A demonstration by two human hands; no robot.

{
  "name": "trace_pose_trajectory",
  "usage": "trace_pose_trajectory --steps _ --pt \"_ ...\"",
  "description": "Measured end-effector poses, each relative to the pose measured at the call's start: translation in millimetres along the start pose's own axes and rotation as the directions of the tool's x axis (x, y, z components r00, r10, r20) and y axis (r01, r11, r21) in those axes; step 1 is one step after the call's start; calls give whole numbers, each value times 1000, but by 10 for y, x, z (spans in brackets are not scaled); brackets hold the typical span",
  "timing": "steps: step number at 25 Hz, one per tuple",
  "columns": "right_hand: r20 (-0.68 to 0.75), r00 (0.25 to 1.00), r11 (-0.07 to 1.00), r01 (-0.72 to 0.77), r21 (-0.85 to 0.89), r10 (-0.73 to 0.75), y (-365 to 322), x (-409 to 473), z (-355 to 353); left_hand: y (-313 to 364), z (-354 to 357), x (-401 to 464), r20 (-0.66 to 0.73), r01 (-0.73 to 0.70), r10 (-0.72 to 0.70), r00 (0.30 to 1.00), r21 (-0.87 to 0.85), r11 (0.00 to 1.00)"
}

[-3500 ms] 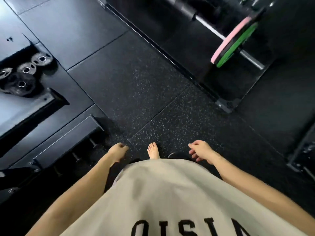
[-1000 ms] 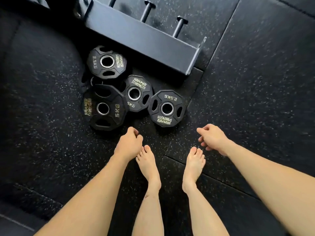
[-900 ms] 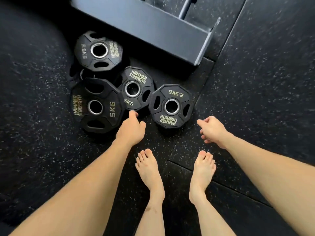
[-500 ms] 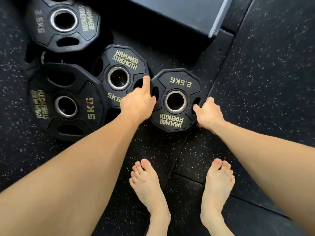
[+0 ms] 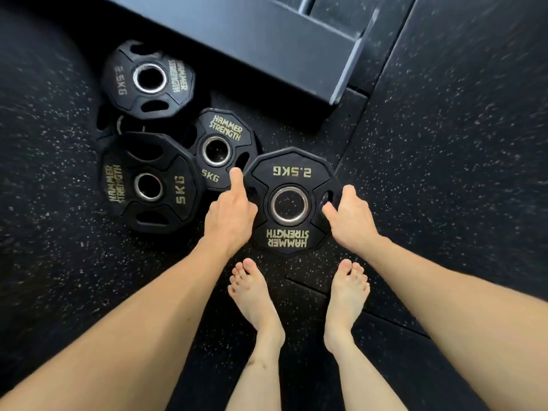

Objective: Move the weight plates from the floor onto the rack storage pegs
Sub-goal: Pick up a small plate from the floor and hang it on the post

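Note:
A black 2.5 kg plate (image 5: 292,173) hangs just above the rubber floor in front of my bare feet. My left hand (image 5: 229,213) grips its left edge, thumb pointing up. My right hand (image 5: 350,216) grips its right edge, thumb at the grip slot. On the floor to the left lie a 5 kg plate (image 5: 221,130), a larger 5 kg plate (image 5: 175,189) and another 2.5 kg plate (image 5: 149,99). One more plate is partly hidden under them. The rack's dark base beam (image 5: 252,46) runs across the top.
Speckled black rubber floor (image 5: 444,158) spreads on all sides, with tile seams on the right. My left foot (image 5: 252,295) and right foot (image 5: 347,292) stand just below the held plate. The beam's end (image 5: 347,75) is close above that plate.
I bent down over the plates. Both hands reached the rightmost 2.5 kg plate, took hold of its edges and lifted it off the floor toward me.

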State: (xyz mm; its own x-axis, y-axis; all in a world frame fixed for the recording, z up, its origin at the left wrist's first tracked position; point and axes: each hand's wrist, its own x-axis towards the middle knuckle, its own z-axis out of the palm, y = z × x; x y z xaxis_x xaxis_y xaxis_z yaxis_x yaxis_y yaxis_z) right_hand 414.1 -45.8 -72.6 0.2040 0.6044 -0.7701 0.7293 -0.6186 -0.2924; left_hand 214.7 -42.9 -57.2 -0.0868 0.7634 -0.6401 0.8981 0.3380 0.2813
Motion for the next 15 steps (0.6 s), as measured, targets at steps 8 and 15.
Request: trace_pose_trajectory --steps 8,15 --pt "11 1000 994 5 106 -6 -474 -1912 -1231 507 -1510 -1779 -45 20 -37 998 -322 946" --pt "-90 976 940 215 266 -198 -1004 -3944 -2442 937 -2993 -3578 -205 -100 -22 979 -564 820"
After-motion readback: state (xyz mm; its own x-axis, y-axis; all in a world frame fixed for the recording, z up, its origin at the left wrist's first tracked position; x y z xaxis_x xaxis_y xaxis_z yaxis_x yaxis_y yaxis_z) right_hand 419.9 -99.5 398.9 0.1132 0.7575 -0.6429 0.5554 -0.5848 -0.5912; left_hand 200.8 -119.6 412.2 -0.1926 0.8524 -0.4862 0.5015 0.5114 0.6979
